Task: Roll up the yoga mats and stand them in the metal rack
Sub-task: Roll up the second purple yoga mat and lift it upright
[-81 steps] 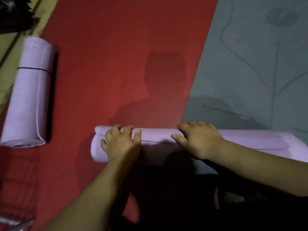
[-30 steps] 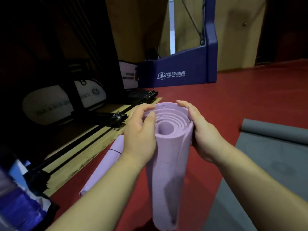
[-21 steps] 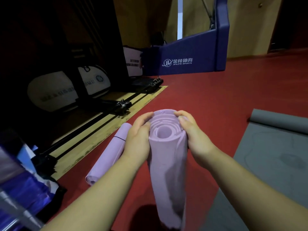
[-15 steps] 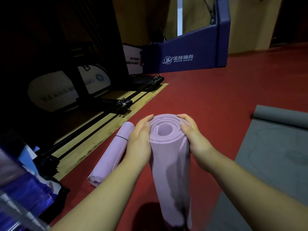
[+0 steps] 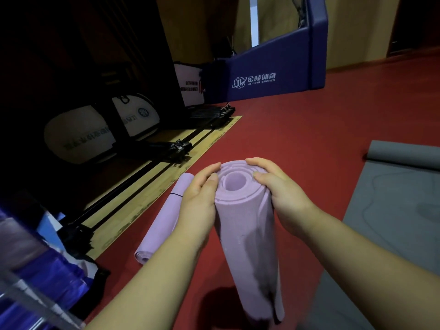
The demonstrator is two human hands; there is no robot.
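Observation:
A rolled purple yoga mat (image 5: 247, 236) stands upright on the red floor in front of me, its spiral top end facing the camera. My left hand (image 5: 198, 203) grips its upper left side, thumb at the rim. My right hand (image 5: 281, 196) grips the upper right side, fingers curled over the top edge. A second rolled purple mat (image 5: 164, 222) with a dark band lies on the floor to the left. A grey mat (image 5: 395, 210) lies spread out at the right, its far end partly rolled. The metal rack cannot be made out for certain.
A blue padded base (image 5: 266, 77) with white lettering stands at the back. A wooden strip (image 5: 152, 184) with black rails runs along the left beside dark equipment and white signs (image 5: 78, 134). Blue and shiny things (image 5: 35, 277) fill the lower left corner.
The purple mat went from lying on the floor under my hands to standing upright. Over the last second my hands squeezed the loose top end into a tighter roll.

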